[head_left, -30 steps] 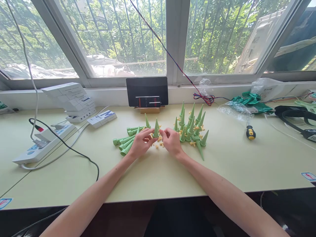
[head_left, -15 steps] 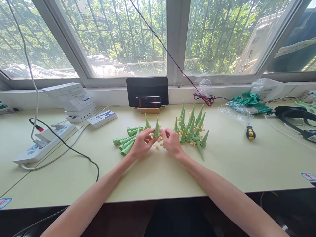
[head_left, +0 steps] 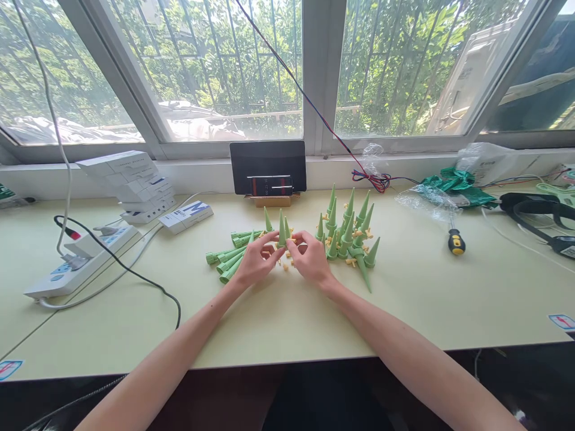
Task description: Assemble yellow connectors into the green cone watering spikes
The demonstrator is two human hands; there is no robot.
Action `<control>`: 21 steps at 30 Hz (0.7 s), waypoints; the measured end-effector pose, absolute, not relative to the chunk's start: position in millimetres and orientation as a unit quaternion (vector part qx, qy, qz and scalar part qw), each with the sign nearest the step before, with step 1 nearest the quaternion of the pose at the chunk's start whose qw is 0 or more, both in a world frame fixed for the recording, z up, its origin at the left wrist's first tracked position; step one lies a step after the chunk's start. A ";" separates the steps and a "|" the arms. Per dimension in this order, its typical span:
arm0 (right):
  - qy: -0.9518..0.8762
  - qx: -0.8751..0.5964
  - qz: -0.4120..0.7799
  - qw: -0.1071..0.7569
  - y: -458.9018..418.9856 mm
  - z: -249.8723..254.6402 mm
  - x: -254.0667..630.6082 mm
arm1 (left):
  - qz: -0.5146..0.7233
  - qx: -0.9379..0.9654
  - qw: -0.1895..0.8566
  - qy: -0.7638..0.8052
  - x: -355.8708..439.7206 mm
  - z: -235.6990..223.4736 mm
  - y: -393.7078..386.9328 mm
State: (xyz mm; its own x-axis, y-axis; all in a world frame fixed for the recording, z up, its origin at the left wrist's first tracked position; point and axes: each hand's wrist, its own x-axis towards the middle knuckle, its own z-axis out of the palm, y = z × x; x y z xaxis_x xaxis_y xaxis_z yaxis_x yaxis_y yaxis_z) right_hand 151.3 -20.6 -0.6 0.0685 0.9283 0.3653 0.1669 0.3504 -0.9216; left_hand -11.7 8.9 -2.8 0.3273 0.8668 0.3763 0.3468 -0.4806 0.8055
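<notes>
From where I stand, the left hand [head_left: 257, 261] pinches a green spike [head_left: 281, 232] near its wide base between thumb and fingers, its long axis close to upright, point up, above the yellow pegs [head_left: 286, 267]. The right hand [head_left: 311, 257] is just across from that base, thumb and fingertips drawn close together, though I can't tell whether they grip anything. Both hands sit about equally near the spike, which lies between them, slightly nearer the left fingers.
</notes>
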 end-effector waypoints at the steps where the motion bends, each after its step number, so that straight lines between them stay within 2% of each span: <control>1: -0.592 -0.459 0.337 0.570 -20.7 -0.5 151.2 | 0.416 0.753 0.313 0.403 -12.0 -3.3 9.1; 21: -0.573 -0.458 0.363 0.575 -20.4 -3.8 150.3 | 0.419 0.757 0.301 0.401 -9.7 -0.6 5.8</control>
State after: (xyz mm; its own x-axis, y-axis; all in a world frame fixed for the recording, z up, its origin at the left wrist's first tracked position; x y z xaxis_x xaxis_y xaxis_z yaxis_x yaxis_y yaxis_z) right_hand 150.3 -20.4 -3.8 0.0810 0.9418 0.3261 0.1078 0.3170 -0.9423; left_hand -9.7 5.8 -0.6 0.3280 0.8595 0.3920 0.3547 -0.4967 0.7922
